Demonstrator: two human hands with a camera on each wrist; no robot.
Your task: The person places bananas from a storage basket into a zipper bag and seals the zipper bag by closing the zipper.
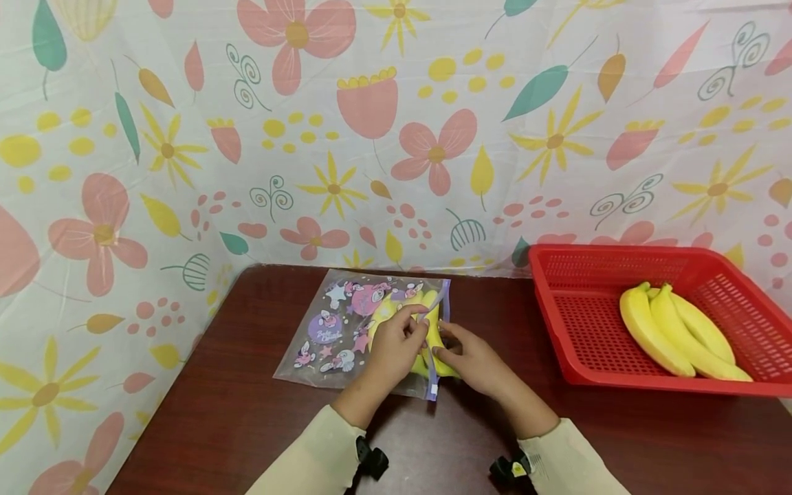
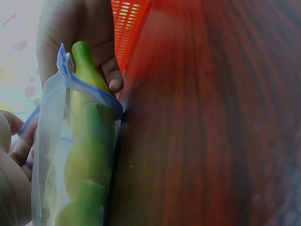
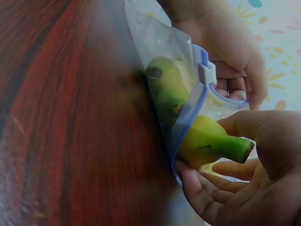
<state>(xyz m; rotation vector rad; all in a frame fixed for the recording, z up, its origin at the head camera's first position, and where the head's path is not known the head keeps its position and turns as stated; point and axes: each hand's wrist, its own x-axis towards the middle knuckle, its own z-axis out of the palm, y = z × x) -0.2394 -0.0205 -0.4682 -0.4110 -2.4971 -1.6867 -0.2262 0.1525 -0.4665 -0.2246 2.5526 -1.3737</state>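
Observation:
A clear zip bag [image 1: 353, 330] with purple and pink cartoon prints lies on the table, its mouth toward the right. Yellow bananas with greenish stems [image 2: 89, 155] are inside, and one banana [image 3: 204, 141] pokes its stem out past the purple zip edge. My left hand [image 1: 396, 344] pinches the upper lip of the mouth, lifting it away from the fruit. At the opening, my right hand [image 1: 473, 361] holds the protruding banana, thumb on the near side and fingers on the far side. The white slider [image 3: 207, 74] sits at the near end of the zip.
A red plastic basket [image 1: 557, 330] stands to the right, with several more bananas [image 1: 674, 337] in it. The dark wood table [image 1: 247, 323] meets a flower-printed cloth [image 1: 383, 172] at its back edge and left side.

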